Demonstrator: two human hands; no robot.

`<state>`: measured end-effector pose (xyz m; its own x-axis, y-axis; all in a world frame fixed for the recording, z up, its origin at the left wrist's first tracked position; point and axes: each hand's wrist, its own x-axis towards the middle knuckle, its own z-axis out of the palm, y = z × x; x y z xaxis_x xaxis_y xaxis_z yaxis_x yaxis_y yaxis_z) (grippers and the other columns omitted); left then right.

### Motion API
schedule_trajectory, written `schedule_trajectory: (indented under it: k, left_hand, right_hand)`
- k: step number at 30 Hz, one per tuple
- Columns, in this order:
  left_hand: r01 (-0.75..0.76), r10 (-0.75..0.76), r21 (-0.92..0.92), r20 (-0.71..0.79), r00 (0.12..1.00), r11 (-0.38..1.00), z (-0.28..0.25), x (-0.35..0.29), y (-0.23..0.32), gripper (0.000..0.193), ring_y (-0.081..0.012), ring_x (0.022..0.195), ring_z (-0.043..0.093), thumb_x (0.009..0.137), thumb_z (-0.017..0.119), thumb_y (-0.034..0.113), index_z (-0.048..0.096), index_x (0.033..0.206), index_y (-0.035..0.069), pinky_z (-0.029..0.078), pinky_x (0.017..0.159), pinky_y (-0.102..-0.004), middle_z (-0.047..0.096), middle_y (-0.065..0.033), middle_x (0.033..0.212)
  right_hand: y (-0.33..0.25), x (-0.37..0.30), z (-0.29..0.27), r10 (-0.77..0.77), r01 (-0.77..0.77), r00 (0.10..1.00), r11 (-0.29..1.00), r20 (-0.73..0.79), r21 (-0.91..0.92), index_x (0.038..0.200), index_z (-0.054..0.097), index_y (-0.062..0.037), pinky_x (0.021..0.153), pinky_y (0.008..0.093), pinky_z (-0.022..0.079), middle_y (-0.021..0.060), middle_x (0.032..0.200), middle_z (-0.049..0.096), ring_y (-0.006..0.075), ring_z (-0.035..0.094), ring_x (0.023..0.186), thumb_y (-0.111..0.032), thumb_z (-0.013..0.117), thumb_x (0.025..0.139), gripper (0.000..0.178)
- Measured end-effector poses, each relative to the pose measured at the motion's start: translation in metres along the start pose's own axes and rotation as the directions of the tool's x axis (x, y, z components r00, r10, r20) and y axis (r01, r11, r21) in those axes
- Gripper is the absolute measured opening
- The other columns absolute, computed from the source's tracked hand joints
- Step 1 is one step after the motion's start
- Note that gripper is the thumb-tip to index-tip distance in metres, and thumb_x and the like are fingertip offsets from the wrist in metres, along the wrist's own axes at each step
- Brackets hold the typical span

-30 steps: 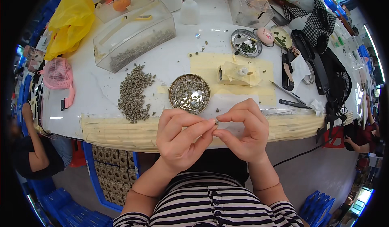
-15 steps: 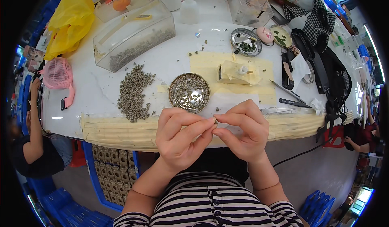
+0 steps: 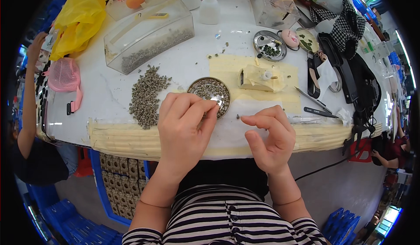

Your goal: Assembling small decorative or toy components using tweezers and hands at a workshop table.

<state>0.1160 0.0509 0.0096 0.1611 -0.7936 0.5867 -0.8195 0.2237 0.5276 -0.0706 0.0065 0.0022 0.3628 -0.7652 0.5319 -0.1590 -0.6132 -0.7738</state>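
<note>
My left hand is over the near edge of a round metal dish holding many small metal parts. Its thumb and fingertips are pinched together; whatever they hold is too small or hidden to name. To the right, my right hand has thumb and forefinger apart, with nothing visible between them. A single small metal part lies just beyond its forefinger tip, on white paper. Left of the dish spreads a loose heap of small metal parts.
Behind the heap stands a clear bin of similar parts. A tape-covered block sits beyond the dish. At right lie tweezers, a round tin of dark green pieces and a black bag. Yellowish padding lines the table edge.
My hands have parted. The left moved from the shared pinch toward the dish, fingers still together. My right hand shifted slightly right and its finger and thumb spread apart.
</note>
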Motion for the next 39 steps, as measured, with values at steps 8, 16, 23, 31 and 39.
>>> schedule_trajectory:
  k: [8, 16, 23, 31, 39]
  left_hand:
    - [0.099, -0.099, 0.042, 0.002, 0.995, 0.994, -0.016, 0.002, 0.003, 0.014, -0.0247, 0.081, 0.055, 0.081, 0.075, 0.003, 0.073, 0.095, 0.002, 0.045, 0.073, -0.0368, 0.061, -0.0066, 0.084]
    - [0.264, -0.273, 0.222, 0.009, 0.962, 0.939, -0.063, -0.010, -0.031, 0.008, -0.0256, 0.081, 0.055, 0.082, 0.074, 0.002, 0.071, 0.089, 0.000, 0.045, 0.073, -0.0360, 0.062, -0.0088, 0.083]
    - [0.223, -0.253, 0.339, 0.047, 0.966, 0.914, -0.053, -0.011, -0.028, 0.007, -0.0271, 0.081, 0.055, 0.081, 0.074, 0.004, 0.068, 0.084, 0.000, 0.045, 0.073, -0.0378, 0.061, -0.0084, 0.081]
    - [0.215, -0.251, 0.300, 0.087, 0.964, 0.929, -0.054, -0.012, -0.037, 0.011, -0.0279, 0.083, 0.053, 0.083, 0.073, 0.005, 0.064, 0.087, 0.001, 0.044, 0.074, -0.0384, 0.059, -0.0094, 0.086]
    - [0.177, -0.208, 0.313, 0.069, 0.976, 0.933, -0.050, -0.009, -0.043, 0.010, -0.0270, 0.084, 0.053, 0.088, 0.070, 0.006, 0.063, 0.091, 0.000, 0.045, 0.075, -0.0378, 0.059, -0.0101, 0.087]
  right_hand:
    - [0.000, -0.001, 0.001, 0.006, -0.006, 1.000, 1.000, 0.004, 0.003, 0.095, 0.076, -0.0021, 0.065, 0.0280, 0.047, 0.0082, 0.083, 0.064, 0.0194, 0.058, 0.073, -0.004, 0.080, 0.075, 0.020]
    - [0.000, 0.000, 0.003, -0.034, 0.034, 0.999, 0.999, 0.002, -0.004, 0.093, 0.076, -0.0026, 0.062, 0.0278, 0.045, 0.0078, 0.082, 0.064, 0.0185, 0.057, 0.072, -0.002, 0.080, 0.074, 0.020]
    - [0.000, -0.001, 0.005, -0.044, 0.044, 0.999, 0.999, -0.007, -0.031, 0.092, 0.076, -0.0036, 0.062, 0.0288, 0.045, 0.0069, 0.080, 0.064, 0.0192, 0.057, 0.071, -0.004, 0.080, 0.075, 0.017]
    - [0.000, -0.002, 0.005, -0.056, 0.055, 0.998, 0.997, -0.010, -0.044, 0.092, 0.076, -0.0046, 0.062, 0.0295, 0.044, 0.0067, 0.080, 0.064, 0.0196, 0.056, 0.071, -0.006, 0.080, 0.075, 0.017]
    - [0.001, -0.002, 0.005, -0.073, 0.073, 0.997, 0.996, -0.003, -0.057, 0.092, 0.076, -0.0048, 0.062, 0.0300, 0.044, 0.0066, 0.080, 0.064, 0.0202, 0.056, 0.071, -0.005, 0.080, 0.074, 0.018]
